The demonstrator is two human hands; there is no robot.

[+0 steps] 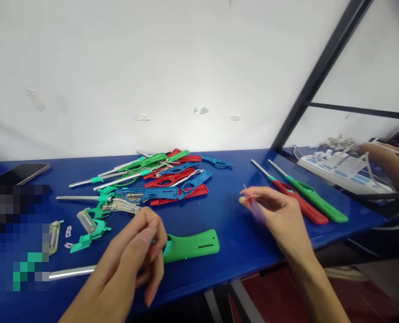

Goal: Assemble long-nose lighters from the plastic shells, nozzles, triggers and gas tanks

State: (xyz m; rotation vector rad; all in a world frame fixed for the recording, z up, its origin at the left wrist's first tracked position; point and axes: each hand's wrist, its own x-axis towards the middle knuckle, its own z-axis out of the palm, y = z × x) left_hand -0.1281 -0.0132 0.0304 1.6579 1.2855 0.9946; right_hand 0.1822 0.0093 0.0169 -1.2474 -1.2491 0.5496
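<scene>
My left hand point(132, 255) is closed, its fingers curled around the middle of a green gas lighter point(192, 246). The lighter's metal tube point(72, 272) comes out to the left of the hand and its handle to the right; its trigger area is mostly hidden. To the right, above the table, my right hand point(276, 215) pinches a small purple and red thing point(258, 211) with a thin pointed tip. Motion blur hides its exact kind. Behind my right hand lie a red lighter point(303, 206) and another green lighter point(320, 201), side by side.
A pile of red, green and blue lighter shells point(172, 172) covers the table's back middle. Loose clear fuel tanks point(86, 221) and teal parts point(91, 235) lie at left, near a phone point(19, 172). At right are a power strip point(347, 168), a metal frame point(315, 76) and another person's arm point(388, 161).
</scene>
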